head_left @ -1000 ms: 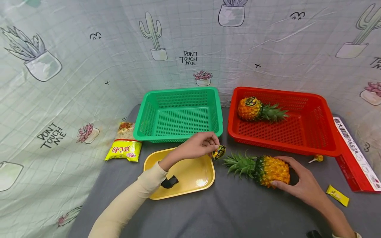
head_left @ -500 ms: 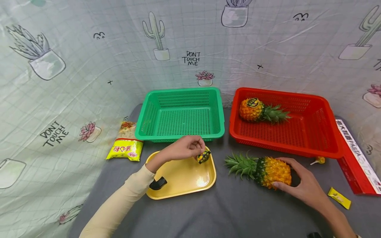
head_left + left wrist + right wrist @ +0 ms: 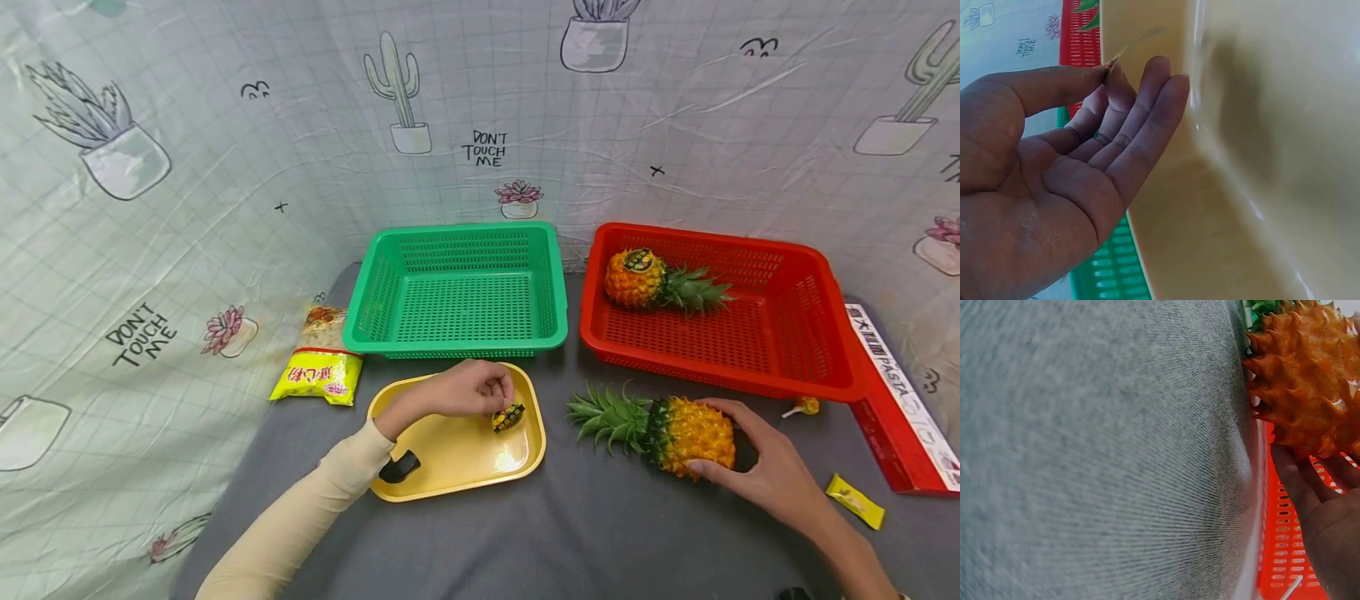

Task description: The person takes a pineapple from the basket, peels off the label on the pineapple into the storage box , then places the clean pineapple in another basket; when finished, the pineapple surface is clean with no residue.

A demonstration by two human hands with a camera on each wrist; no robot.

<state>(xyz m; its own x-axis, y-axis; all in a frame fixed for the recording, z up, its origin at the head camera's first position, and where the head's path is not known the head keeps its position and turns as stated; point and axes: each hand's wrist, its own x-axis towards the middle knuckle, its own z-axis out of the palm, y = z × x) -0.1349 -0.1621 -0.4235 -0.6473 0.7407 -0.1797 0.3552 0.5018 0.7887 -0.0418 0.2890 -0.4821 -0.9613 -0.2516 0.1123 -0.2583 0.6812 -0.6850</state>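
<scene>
Over the yellow tray, my left hand pinches a black-and-yellow sticker between thumb and fingertip. In the left wrist view the sticker shows edge-on as a thin curved sliver, while the other fingers of the left hand are loosely bent. My right hand grips the base of an orange pineapple lying on the grey cloth, its green crown pointing left. Seen from the right wrist, the spiky pineapple fills the upper right, with thumb and fingers around its bottom end.
Behind stand a green basket and a red basket; the red one holds a second pineapple with a sticker. A yellow food bag lies at left. Rightward are a lollipop, a small yellow packet and a red pasta box.
My left hand has carried the sticker left from beside the pineapple crown, then lowered it over the yellow tray. The right hand keeps its grip on the pineapple, which stays in place.
</scene>
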